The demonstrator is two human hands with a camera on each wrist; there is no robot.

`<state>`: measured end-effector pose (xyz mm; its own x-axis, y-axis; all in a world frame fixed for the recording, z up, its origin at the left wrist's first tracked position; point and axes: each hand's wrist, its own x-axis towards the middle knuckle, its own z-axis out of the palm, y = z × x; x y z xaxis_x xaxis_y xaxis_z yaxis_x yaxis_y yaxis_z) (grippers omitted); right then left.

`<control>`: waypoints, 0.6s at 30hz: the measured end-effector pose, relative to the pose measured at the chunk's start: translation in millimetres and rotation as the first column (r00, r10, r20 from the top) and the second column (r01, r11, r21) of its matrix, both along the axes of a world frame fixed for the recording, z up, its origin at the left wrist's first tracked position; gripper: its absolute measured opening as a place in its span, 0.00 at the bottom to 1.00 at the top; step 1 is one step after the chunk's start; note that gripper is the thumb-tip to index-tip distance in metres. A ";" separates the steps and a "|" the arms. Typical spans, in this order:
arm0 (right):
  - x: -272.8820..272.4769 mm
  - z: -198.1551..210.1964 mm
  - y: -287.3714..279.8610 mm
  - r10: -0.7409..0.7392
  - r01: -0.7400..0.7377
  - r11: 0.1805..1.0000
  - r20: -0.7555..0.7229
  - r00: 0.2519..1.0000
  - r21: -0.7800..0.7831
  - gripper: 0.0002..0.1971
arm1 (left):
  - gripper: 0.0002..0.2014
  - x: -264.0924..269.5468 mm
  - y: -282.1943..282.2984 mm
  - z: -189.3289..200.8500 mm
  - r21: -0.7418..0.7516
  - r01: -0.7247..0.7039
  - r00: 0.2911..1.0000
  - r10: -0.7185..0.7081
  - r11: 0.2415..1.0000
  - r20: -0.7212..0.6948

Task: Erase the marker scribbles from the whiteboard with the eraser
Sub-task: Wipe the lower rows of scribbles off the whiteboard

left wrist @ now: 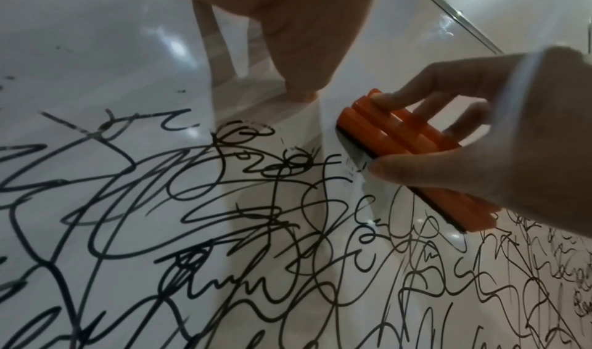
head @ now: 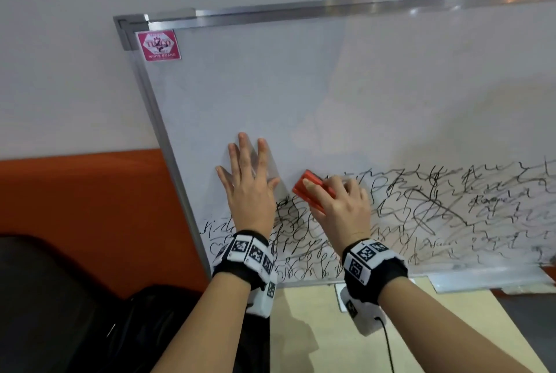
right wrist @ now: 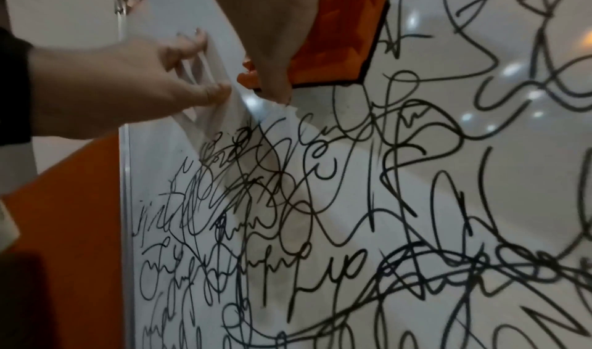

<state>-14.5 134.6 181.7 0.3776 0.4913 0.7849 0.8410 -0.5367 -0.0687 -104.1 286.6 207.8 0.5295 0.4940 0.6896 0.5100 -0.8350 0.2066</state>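
A framed whiteboard (head: 301, 86) leans against the wall, wiped clean on top and covered with black marker scribbles (head: 421, 207) along its lower band. My right hand (head: 340, 204) grips an orange eraser (head: 307, 187) and holds its dark felt face flat on the board at the scribbles' upper left edge. In the left wrist view the eraser (left wrist: 400, 136) sits tilted, fingers over its back and thumb on its side. My left hand (head: 249, 180) lies flat on the clean board just left of the eraser, fingers spread. Dense scribbles (right wrist: 320, 215) fill the right wrist view below the eraser (right wrist: 346, 43).
A pink label (head: 159, 45) marks the board's top left corner. An orange wall panel (head: 90, 207) and a dark bag (head: 75, 312) are to the left. A light wooden table (head: 391, 336) stands below the board's bottom rail (head: 481, 278).
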 end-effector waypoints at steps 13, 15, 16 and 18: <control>13.8 -11.8 -16.3 -0.056 0.068 0.985 -0.079 0.995 0.161 0.27 | 0.46 -0.5 -3.4 0.4 -0.010 -0.029 0.999 0.029 1.000 -0.013; 8.9 -21.5 -19.1 -0.039 0.047 0.992 -0.073 0.997 0.120 0.25 | 0.46 -1.1 -3.7 -0.1 -0.011 -0.027 1.000 0.027 1.000 -0.007; 7.4 -22.3 -20.1 -0.035 0.044 0.993 -0.081 0.996 0.111 0.25 | 0.46 -1.1 -3.7 -0.2 -0.012 -0.027 1.000 0.027 1.000 -0.008; 8.3 -15.1 -18.1 -0.046 0.059 0.990 -0.100 0.994 0.126 0.25 | 0.46 -0.9 -3.3 -1.3 -0.008 -0.029 1.000 0.029 1.000 -0.006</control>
<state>-6.2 116.5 166.5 0.4773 0.3665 0.7987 0.7980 -0.5613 -0.2193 -104.9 283.3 206.5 0.5188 0.5148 0.6825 0.5353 -0.8181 0.2101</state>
